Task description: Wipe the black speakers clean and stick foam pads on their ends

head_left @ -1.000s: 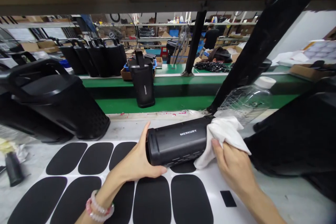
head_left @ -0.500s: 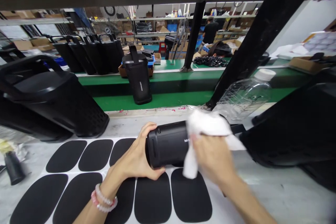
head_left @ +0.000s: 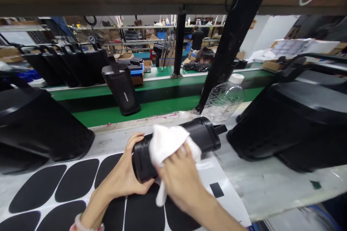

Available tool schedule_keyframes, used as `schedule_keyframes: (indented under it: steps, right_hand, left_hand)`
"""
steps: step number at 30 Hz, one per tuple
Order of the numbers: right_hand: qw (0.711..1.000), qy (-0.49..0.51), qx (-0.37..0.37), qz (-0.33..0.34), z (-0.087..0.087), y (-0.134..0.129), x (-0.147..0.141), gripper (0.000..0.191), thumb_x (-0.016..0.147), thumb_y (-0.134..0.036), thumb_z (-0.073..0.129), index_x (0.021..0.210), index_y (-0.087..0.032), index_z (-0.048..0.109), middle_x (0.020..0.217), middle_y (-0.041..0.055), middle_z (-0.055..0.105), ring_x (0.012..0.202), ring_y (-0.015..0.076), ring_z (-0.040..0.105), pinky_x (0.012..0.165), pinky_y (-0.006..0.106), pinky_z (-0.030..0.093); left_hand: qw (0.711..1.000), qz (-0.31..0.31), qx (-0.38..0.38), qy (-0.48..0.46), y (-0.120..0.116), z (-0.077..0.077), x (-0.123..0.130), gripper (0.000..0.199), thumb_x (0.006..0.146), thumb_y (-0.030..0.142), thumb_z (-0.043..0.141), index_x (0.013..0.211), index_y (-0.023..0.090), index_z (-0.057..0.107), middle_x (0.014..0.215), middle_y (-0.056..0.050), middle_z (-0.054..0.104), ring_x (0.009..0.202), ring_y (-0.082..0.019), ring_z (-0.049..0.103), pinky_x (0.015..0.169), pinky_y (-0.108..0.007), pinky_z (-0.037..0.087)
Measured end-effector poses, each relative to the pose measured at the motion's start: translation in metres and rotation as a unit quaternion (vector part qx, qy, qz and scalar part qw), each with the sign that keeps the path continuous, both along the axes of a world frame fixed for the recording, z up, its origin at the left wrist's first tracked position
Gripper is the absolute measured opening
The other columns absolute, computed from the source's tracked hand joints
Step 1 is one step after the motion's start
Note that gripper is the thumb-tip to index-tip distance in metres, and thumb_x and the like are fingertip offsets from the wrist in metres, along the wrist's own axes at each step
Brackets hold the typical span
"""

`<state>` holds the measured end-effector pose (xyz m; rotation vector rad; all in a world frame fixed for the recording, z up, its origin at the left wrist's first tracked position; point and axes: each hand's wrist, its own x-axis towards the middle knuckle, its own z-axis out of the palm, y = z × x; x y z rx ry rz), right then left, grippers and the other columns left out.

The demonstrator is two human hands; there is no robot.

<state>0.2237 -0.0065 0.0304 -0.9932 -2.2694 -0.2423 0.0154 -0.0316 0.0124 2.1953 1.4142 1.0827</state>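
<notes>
A black portable speaker [head_left: 200,133] lies on its side above the workbench, its strap handle pointing right. My left hand [head_left: 127,173] is wrapped round the speaker's left end, thumb below and fingers on top. My right hand [head_left: 180,173] is closed on a bunched white cloth [head_left: 166,142] pressed against the speaker's side; the cloth covers the lettering there. Beneath both hands spreads a white sheet of black rounded pads [head_left: 145,211], partly hidden by my arms.
Large black speakers stand at left [head_left: 40,122] and right [head_left: 292,119]. A clear plastic bottle [head_left: 226,97] is beside a slanted black post [head_left: 230,39]. Beyond the bench edge, another black speaker [head_left: 120,88] stands on a green conveyor [head_left: 162,103]. A person [head_left: 197,39] is in the background.
My right hand has moved the cloth leftward along the speaker, uncovering its right end. My left hand keeps its grip. The camera view has turned right.
</notes>
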Motion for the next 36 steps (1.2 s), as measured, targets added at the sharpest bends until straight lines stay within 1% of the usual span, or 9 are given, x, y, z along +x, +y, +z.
schedule_keyframes:
  steps: [4, 8, 14, 17, 21, 24, 27, 30, 36]
  right_hand:
    - [0.985, 0.045, -0.027, -0.164, 0.006, 0.049, 0.078, 0.049, 0.103, -0.032, 0.024, 0.100, -0.013, 0.070, 0.097, 0.0153, 0.072, 0.105, 0.0335, 0.060, 0.102, 0.058, 0.033]
    - [0.981, 0.078, -0.058, -0.167, -0.005, 0.067, 0.118, 0.050, 0.104, -0.041, 0.023, 0.102, -0.016, 0.066, 0.097, 0.0118, 0.072, 0.095, 0.0252, 0.066, 0.083, 0.040, 0.050]
    - [0.973, 0.136, -0.056, -0.179, -0.025, 0.043, 0.122, 0.056, 0.103, -0.046, 0.020, 0.100, -0.016, 0.067, 0.094, 0.0130, 0.073, 0.096, 0.0284, 0.067, 0.087, 0.045, 0.050]
    - [0.957, 0.187, -0.061, -0.214, -0.019, 0.033, 0.127, 0.050, 0.102, -0.042, 0.026, 0.110, -0.015, 0.067, 0.105, 0.0158, 0.072, 0.107, 0.0309, 0.065, 0.091, 0.048, 0.050]
    - [0.967, 0.176, -0.031, -0.182, -0.009, 0.030, 0.103, 0.046, 0.102, -0.035, 0.031, 0.135, -0.012, 0.054, 0.128, 0.0195, 0.062, 0.126, 0.0329, 0.053, 0.103, 0.053, 0.044]
    - [0.986, 0.123, -0.008, -0.114, -0.011, 0.017, 0.051, 0.040, 0.100, -0.030, 0.035, 0.106, -0.010, 0.069, 0.105, 0.0191, 0.070, 0.118, 0.0365, 0.058, 0.107, 0.061, 0.038]
    - [0.995, 0.091, 0.038, -0.015, -0.012, -0.012, -0.007, 0.035, 0.096, -0.023, 0.040, 0.090, -0.013, 0.073, 0.091, 0.0138, 0.074, 0.105, 0.0325, 0.064, 0.105, 0.053, 0.045]
    - [0.993, 0.083, 0.049, 0.072, -0.004, -0.032, -0.041, 0.039, 0.096, -0.029, 0.041, 0.113, -0.014, 0.071, 0.116, 0.0095, 0.073, 0.118, 0.0280, 0.060, 0.108, 0.042, 0.046]
    - [0.996, -0.002, 0.022, -0.087, 0.020, 0.018, 0.014, 0.047, 0.101, -0.023, 0.031, 0.103, -0.003, 0.074, 0.110, 0.0198, 0.073, 0.117, 0.0327, 0.062, 0.107, 0.049, 0.043]
  left_hand:
    - [0.999, 0.015, 0.037, 0.035, 0.001, 0.003, 0.003, 0.101, 0.063, 0.021, 0.078, 0.143, 0.026, 0.017, 0.149, -0.021, 0.027, 0.140, -0.039, 0.036, 0.110, -0.062, 0.037]
    - [0.993, 0.011, 0.097, 0.068, 0.005, -0.001, 0.001, 0.090, 0.071, 0.013, 0.073, 0.140, 0.035, 0.020, 0.156, -0.015, 0.020, 0.149, -0.036, 0.022, 0.114, -0.065, 0.029]
    - [0.992, 0.014, -0.111, -0.055, 0.002, -0.003, -0.007, 0.136, 0.060, 0.029, 0.086, 0.152, 0.034, -0.013, 0.160, -0.021, 0.016, 0.145, -0.043, 0.028, 0.110, -0.065, 0.035]
    - [0.986, 0.028, -0.159, -0.040, 0.000, 0.000, -0.003, 0.129, 0.064, 0.025, 0.079, 0.153, 0.030, -0.015, 0.156, -0.020, 0.028, 0.141, -0.040, 0.039, 0.112, -0.061, 0.034]
    - [0.989, 0.040, -0.144, -0.023, -0.001, 0.005, 0.004, 0.119, 0.061, 0.024, 0.078, 0.152, 0.025, 0.001, 0.150, -0.019, 0.033, 0.138, -0.040, 0.041, 0.113, -0.058, 0.034]
    - [0.988, 0.036, -0.150, -0.027, -0.002, 0.006, 0.005, 0.115, 0.061, 0.023, 0.077, 0.151, 0.025, 0.004, 0.145, -0.018, 0.038, 0.133, -0.038, 0.047, 0.112, -0.057, 0.037]
    - [0.989, 0.018, -0.140, -0.038, -0.002, 0.001, 0.002, 0.115, 0.061, 0.021, 0.078, 0.150, 0.027, 0.005, 0.144, -0.017, 0.039, 0.130, -0.038, 0.049, 0.111, -0.057, 0.039]
    - [0.994, -0.020, -0.104, -0.033, -0.001, -0.004, -0.002, 0.108, 0.067, 0.019, 0.074, 0.150, 0.030, 0.006, 0.149, -0.018, 0.033, 0.133, -0.038, 0.046, 0.110, -0.058, 0.040]
    - [0.999, 0.016, -0.028, 0.020, 0.001, -0.003, -0.002, 0.111, 0.064, 0.027, 0.079, 0.149, 0.030, 0.008, 0.150, -0.018, 0.028, 0.138, -0.042, 0.039, 0.111, -0.066, 0.034]
